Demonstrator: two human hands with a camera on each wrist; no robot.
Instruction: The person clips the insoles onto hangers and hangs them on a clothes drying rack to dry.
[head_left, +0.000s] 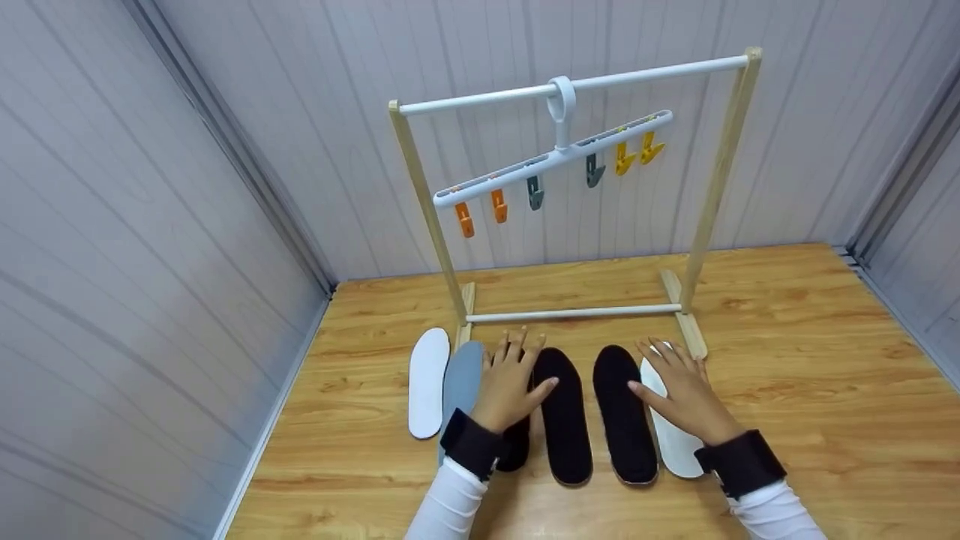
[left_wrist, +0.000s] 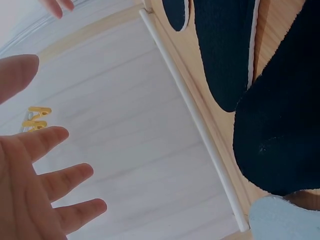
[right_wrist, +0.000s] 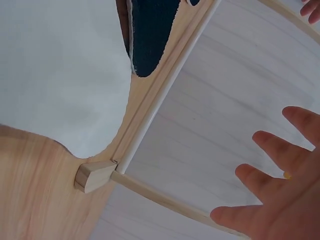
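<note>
A rack (head_left: pixel 724 176) with pale wooden posts and two white rods stands on the wood-grained surface (head_left: pixel 795 360). From its top rod (head_left: pixel 660 73) hangs a white hanger (head_left: pixel 517 173), slanting up toward the right, with two orange clips (head_left: pixel 465 222), two grey clips (head_left: pixel 534 195) and two yellow clips (head_left: pixel 624 160). Pale, streaked walls (head_left: pixel 360 195) enclose the back and both sides.

Lay flat on the tabletop (head_left: pixel 337 450), left to right, as a white insole (head_left: pixel 428 386), grey insole (head_left: pixel 460 382), three black insoles (head_left: pixel 567 427) and second white insole (head_left: pixel 679 448).
</note>
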